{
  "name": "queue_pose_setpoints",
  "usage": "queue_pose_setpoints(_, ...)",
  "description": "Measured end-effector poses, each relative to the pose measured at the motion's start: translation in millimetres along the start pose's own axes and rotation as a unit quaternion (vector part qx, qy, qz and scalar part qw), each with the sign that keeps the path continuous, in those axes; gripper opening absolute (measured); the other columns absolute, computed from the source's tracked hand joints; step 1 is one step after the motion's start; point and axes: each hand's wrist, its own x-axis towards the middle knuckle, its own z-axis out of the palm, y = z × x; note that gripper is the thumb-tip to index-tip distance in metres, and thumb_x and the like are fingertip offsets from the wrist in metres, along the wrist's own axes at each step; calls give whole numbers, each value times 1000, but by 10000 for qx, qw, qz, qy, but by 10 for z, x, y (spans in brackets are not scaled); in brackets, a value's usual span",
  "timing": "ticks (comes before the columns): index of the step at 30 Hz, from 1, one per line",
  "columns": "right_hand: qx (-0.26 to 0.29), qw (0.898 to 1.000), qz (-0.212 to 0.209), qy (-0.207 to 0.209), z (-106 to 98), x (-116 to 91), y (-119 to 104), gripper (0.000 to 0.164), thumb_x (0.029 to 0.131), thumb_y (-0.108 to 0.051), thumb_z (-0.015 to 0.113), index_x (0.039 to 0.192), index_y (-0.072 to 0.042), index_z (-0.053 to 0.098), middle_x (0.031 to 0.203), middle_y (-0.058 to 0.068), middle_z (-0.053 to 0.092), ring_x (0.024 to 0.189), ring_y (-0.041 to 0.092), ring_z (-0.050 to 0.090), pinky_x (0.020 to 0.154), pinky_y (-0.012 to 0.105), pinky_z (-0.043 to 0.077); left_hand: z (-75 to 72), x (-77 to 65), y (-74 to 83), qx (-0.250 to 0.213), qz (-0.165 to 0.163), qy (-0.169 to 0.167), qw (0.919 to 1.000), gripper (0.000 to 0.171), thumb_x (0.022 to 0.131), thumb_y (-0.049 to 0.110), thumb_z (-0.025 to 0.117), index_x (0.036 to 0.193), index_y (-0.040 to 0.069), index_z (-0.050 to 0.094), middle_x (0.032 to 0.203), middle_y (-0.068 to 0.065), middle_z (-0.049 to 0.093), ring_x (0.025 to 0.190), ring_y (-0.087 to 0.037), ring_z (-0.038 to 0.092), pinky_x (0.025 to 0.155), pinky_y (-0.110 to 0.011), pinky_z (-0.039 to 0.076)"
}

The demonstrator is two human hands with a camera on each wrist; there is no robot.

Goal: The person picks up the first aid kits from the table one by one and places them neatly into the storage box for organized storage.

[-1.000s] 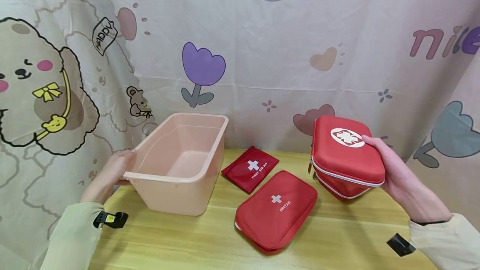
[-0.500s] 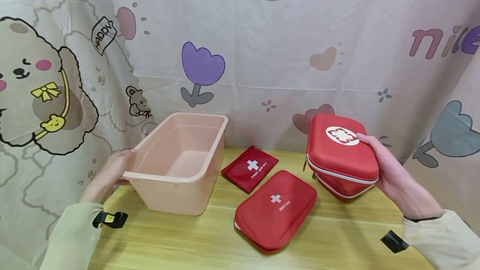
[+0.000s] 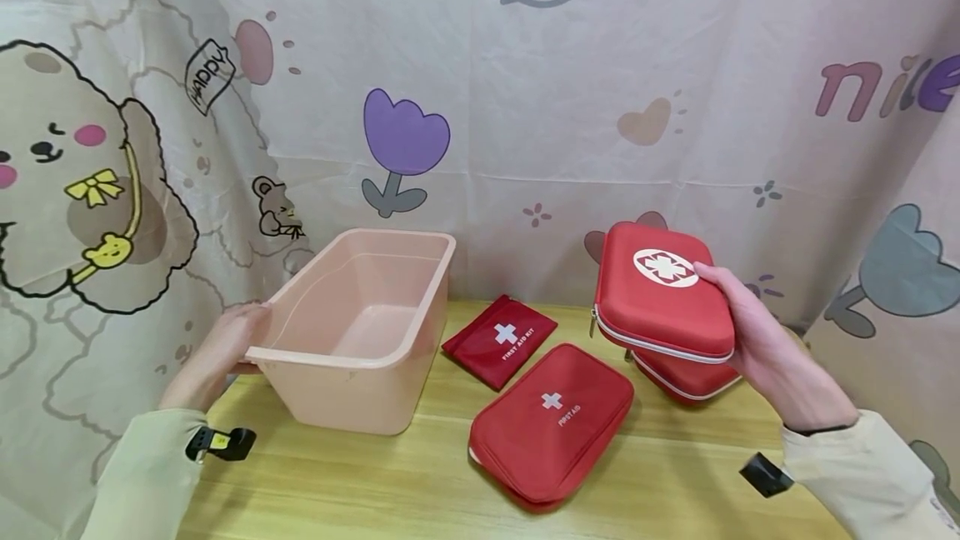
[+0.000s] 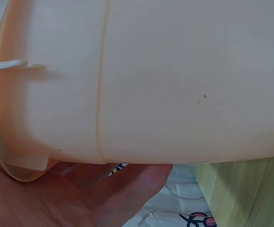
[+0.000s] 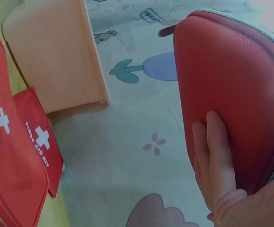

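A red hard-shell first aid case (image 3: 660, 290) with a white round emblem is up in the air at the right, held flat. My right hand (image 3: 757, 340) grips its right side, thumb on the lid and fingers spread along the underside (image 5: 217, 156). Beneath it, partly hidden, another red case (image 3: 686, 375) sits on the table. At the left stands a pink plastic bin (image 3: 360, 394), with nothing inside it. My left hand (image 3: 232, 340) holds the bin's left rim; in the left wrist view its fingers (image 4: 137, 184) lie against the outer wall.
Between the bin and the cases lie a small dark red first aid pouch (image 3: 501, 340) and a larger red first aid bag (image 3: 552, 427) on the wooden table (image 3: 360, 482). A printed curtain (image 3: 525, 148) hangs right behind the table.
My right hand has moved left with the case, which has risen slightly and uncovers more of the case below. My left hand and the bin stay in place.
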Motion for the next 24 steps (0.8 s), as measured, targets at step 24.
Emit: queue_pose_setpoints(24, 185, 9997, -72, -120, 367, 241, 162, 63, 98, -42, 59, 143, -13, 26, 108, 0, 68, 90, 17, 70, 79, 31, 56, 11, 10, 2, -47, -51, 0, 10000, 69, 105, 41, 22, 151, -10, 12, 140, -39, 27, 104, -39, 53, 69, -37, 56)
